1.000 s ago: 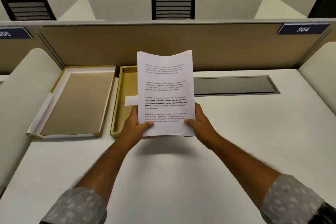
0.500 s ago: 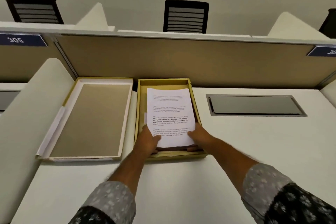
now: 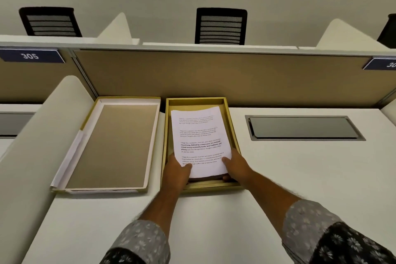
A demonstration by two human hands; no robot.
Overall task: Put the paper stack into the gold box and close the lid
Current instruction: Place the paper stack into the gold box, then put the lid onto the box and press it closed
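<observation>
Fingers of left hand (image 3: 176, 170) & right hand (image 3: 235, 167) gripping paper stack (image 3: 200, 141), white printed sheets, far end curled, inside gold box (image 3: 232, 128)

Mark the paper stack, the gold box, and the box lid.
paper stack (image 3: 198, 133): head view, middle of the top printed sheet.
gold box (image 3: 232, 126): head view, right wall.
box lid (image 3: 116, 146): head view, tan inner face.

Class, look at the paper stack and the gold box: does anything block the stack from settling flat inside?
Only the hands: the left hand and right hand grip the paper stack at its near edge inside the gold box.
</observation>
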